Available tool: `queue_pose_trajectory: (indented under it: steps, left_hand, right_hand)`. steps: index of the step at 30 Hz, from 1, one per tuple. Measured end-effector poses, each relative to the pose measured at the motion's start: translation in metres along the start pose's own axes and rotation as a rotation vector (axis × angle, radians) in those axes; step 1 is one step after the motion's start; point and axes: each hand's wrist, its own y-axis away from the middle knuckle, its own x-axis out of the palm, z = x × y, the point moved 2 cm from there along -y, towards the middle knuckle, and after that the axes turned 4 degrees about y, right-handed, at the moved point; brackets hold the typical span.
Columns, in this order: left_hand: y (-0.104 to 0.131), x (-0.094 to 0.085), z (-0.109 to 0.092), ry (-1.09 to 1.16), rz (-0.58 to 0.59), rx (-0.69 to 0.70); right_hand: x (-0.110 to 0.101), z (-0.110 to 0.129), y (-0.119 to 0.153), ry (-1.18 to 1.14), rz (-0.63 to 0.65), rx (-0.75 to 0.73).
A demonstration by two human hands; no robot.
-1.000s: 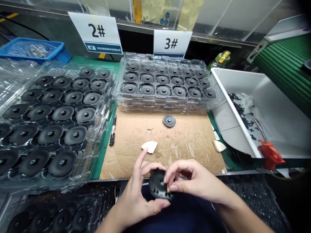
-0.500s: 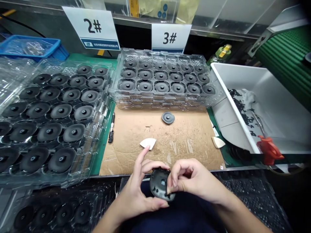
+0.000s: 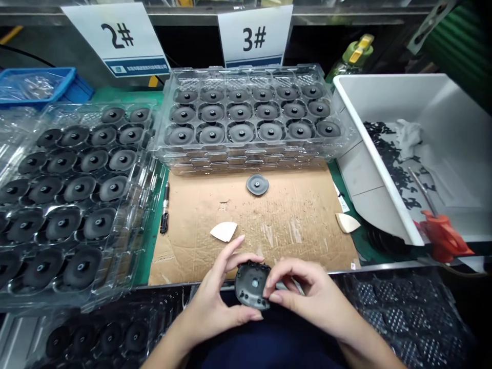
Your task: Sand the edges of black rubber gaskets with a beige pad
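A black round plastic part is held above my lap, in front of the table edge, with its inner face towards me. It shows a small pale square at its middle and several small studs along its lower side. My left hand grips it by the rim, thumb below and fingers above, with the index finger raised. At its right rim, the thumb and fingertips of my right hand are closed in a pinch; anything small between them is hidden. A similar dark disc lies on the cardboard farther off.
Clear trays of black discs stand at the left and back. Pale wedge pieces and a pen lie nearby. The white bin holds black scraps and a red-handled tool. More trays sit below the table edge.
My right fingertips have drawn back from the part's face to its right rim. My left hand keeps its grip, and the part is turned slightly. The whole view has shifted.
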Motion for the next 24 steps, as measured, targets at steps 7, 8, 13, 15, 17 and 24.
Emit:
queue_pose_trajectory:
  steps: [7,8,13,15,17,24]
  left_hand:
    - [-0.018,0.012,-0.010,0.029,0.027,-0.048]
    - [-0.020,0.014,-0.012,0.033,0.030,-0.050]
    - [-0.031,0.026,-0.017,0.063,0.101,-0.092]
    - [-0.035,0.031,-0.018,0.059,0.139,-0.095]
    - [-0.037,0.036,-0.019,0.024,0.154,-0.088]
    - [-0.044,0.044,-0.017,-0.104,0.134,-0.062]
  right_hand:
    - [-0.020,0.005,-0.005,-0.015,0.090,0.043]
    - [-0.023,0.005,-0.006,-0.048,0.123,0.056]
    - [-0.037,0.004,-0.008,-0.190,0.282,0.100]
    - [-0.040,0.003,-0.007,-0.224,0.324,0.106]
    - [-0.043,0.001,-0.004,-0.280,0.350,0.123]
    - [-0.051,-0.013,0.007,-0.438,0.166,0.204]
